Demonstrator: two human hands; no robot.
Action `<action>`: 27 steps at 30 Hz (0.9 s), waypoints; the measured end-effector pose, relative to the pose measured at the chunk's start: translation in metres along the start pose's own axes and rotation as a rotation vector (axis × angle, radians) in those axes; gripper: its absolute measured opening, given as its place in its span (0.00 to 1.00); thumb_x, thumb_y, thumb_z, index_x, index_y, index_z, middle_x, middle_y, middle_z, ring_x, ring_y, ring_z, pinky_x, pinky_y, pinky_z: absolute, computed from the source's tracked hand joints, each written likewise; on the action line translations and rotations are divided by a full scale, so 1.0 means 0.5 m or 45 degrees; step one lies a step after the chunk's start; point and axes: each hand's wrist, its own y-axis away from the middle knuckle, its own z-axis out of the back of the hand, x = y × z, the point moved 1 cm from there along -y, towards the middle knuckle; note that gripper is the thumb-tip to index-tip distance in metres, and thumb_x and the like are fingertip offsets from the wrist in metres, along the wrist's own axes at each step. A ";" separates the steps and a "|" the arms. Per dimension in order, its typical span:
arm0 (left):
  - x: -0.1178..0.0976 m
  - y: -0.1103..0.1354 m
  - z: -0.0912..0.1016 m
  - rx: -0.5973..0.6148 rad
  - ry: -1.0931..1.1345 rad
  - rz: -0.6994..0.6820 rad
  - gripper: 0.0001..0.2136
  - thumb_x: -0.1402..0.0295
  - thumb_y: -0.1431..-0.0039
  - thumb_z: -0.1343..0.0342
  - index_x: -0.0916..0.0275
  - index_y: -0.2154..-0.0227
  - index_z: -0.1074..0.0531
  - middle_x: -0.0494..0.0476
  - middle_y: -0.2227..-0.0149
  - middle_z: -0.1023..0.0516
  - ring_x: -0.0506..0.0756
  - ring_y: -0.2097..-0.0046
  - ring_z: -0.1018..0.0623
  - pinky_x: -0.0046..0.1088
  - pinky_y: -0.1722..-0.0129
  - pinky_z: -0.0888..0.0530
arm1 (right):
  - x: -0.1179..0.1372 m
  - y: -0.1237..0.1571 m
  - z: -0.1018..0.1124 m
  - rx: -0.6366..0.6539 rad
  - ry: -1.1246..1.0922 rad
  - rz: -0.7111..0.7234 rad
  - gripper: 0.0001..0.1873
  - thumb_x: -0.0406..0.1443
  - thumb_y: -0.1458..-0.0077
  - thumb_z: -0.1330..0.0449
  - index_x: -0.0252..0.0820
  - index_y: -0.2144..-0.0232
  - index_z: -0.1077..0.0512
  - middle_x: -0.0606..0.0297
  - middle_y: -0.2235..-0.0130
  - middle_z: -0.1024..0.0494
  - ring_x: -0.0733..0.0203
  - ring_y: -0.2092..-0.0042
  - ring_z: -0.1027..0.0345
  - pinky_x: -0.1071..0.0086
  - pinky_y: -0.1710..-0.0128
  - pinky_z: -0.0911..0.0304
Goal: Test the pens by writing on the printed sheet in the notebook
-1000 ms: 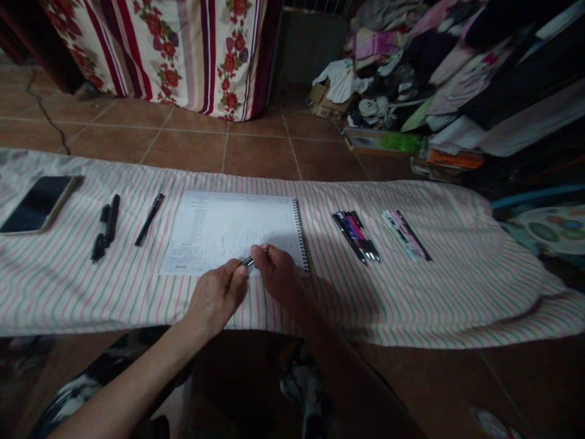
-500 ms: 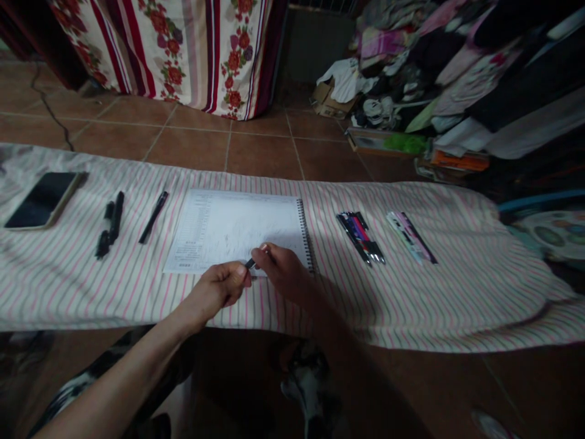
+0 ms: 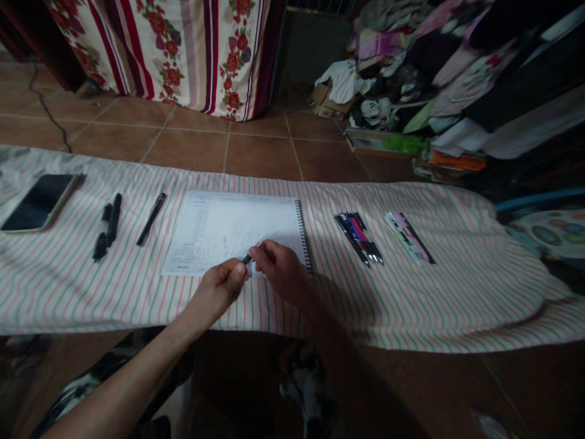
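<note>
A cream cloth with thin pink and grey stripes (image 3: 475,262) lies beneath a white-paged notebook with a dark wire spiral (image 3: 237,219). Over the notebook's near edge, the left hand (image 3: 219,283) and right hand (image 3: 283,268) are near each other, fingers curled in close. A rectangular phone with a black screen (image 3: 39,204) lies far left. Right of the notebook sits a bunch of dark, blue and red pens (image 3: 359,238). A slim dark pen (image 3: 247,259) is pinched between both hands' fingertips, above the notebook's near edge.
</note>
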 end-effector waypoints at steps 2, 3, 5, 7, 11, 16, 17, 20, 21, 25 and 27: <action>-0.015 0.003 0.000 0.074 0.080 0.060 0.16 0.54 0.45 0.49 0.63 0.76 0.36 0.43 0.85 0.47 0.45 0.81 0.48 0.25 0.81 0.52 | 0.001 0.002 0.002 0.016 -0.001 0.039 0.14 0.43 0.43 0.50 0.41 0.76 0.37 0.70 0.78 0.33 0.67 0.74 0.39 0.72 0.71 0.46; -0.022 0.006 0.000 0.115 0.109 0.094 0.16 0.54 0.45 0.49 0.63 0.76 0.36 0.43 0.85 0.47 0.45 0.82 0.48 0.25 0.80 0.53 | 0.000 0.002 0.003 0.037 -0.010 0.063 0.14 0.43 0.43 0.50 0.41 0.75 0.37 0.70 0.78 0.33 0.67 0.74 0.38 0.72 0.71 0.46; -0.034 0.010 -0.001 0.165 0.157 0.125 0.16 0.55 0.45 0.49 0.64 0.76 0.36 0.42 0.86 0.48 0.44 0.82 0.50 0.25 0.80 0.55 | -0.002 0.003 0.004 0.083 -0.044 0.099 0.13 0.42 0.43 0.50 0.40 0.74 0.37 0.70 0.76 0.32 0.67 0.73 0.38 0.72 0.71 0.45; -0.041 0.012 -0.001 0.185 0.185 0.126 0.16 0.55 0.45 0.48 0.64 0.77 0.36 0.42 0.86 0.48 0.44 0.83 0.51 0.25 0.80 0.55 | -0.005 0.002 0.005 0.127 -0.094 0.116 0.12 0.42 0.42 0.51 0.40 0.71 0.36 0.68 0.75 0.31 0.67 0.72 0.37 0.72 0.70 0.43; -0.039 0.011 -0.001 0.199 0.209 0.133 0.16 0.56 0.46 0.48 0.64 0.77 0.36 0.42 0.86 0.48 0.44 0.82 0.51 0.25 0.80 0.56 | -0.008 -0.002 0.003 0.147 -0.155 0.117 0.15 0.43 0.42 0.52 0.38 0.67 0.33 0.67 0.72 0.29 0.67 0.73 0.37 0.71 0.70 0.42; -0.011 0.001 0.000 0.129 0.158 0.098 0.16 0.55 0.44 0.49 0.63 0.76 0.37 0.42 0.84 0.48 0.44 0.81 0.49 0.24 0.81 0.54 | -0.012 -0.007 0.000 -0.019 -0.115 -0.078 0.20 0.50 0.49 0.46 0.39 0.74 0.32 0.67 0.76 0.30 0.66 0.74 0.38 0.71 0.72 0.43; -0.007 0.000 -0.001 0.102 0.131 0.086 0.16 0.54 0.44 0.49 0.63 0.76 0.37 0.43 0.84 0.47 0.44 0.81 0.49 0.24 0.81 0.54 | -0.013 -0.008 0.000 -0.055 -0.124 -0.084 0.20 0.51 0.51 0.44 0.39 0.75 0.32 0.68 0.78 0.32 0.66 0.74 0.39 0.71 0.73 0.44; -0.006 -0.002 -0.004 0.072 0.119 0.078 0.16 0.54 0.45 0.48 0.63 0.76 0.37 0.43 0.84 0.47 0.44 0.81 0.48 0.24 0.81 0.53 | -0.016 -0.010 0.000 -0.103 -0.210 -0.057 0.18 0.49 0.52 0.42 0.40 0.77 0.33 0.71 0.80 0.34 0.67 0.75 0.41 0.73 0.74 0.45; -0.011 -0.001 -0.005 0.099 0.145 0.087 0.16 0.55 0.45 0.48 0.64 0.76 0.37 0.43 0.84 0.47 0.45 0.81 0.48 0.24 0.81 0.53 | -0.017 -0.010 0.000 -0.097 -0.253 -0.054 0.17 0.48 0.52 0.42 0.40 0.77 0.33 0.71 0.79 0.34 0.67 0.75 0.41 0.73 0.75 0.44; -0.038 0.007 -0.009 0.255 0.338 0.191 0.15 0.58 0.44 0.48 0.66 0.76 0.35 0.42 0.84 0.49 0.43 0.82 0.49 0.22 0.82 0.55 | -0.015 -0.012 0.000 -0.001 -0.454 -0.054 0.13 0.45 0.52 0.42 0.40 0.74 0.34 0.69 0.75 0.30 0.68 0.75 0.40 0.74 0.76 0.42; -0.047 0.010 -0.011 0.320 0.432 0.249 0.14 0.60 0.43 0.49 0.66 0.75 0.35 0.43 0.83 0.49 0.43 0.82 0.47 0.21 0.83 0.53 | -0.017 -0.015 -0.001 0.024 -0.501 -0.044 0.13 0.45 0.51 0.43 0.40 0.74 0.34 0.70 0.75 0.31 0.69 0.76 0.40 0.74 0.76 0.41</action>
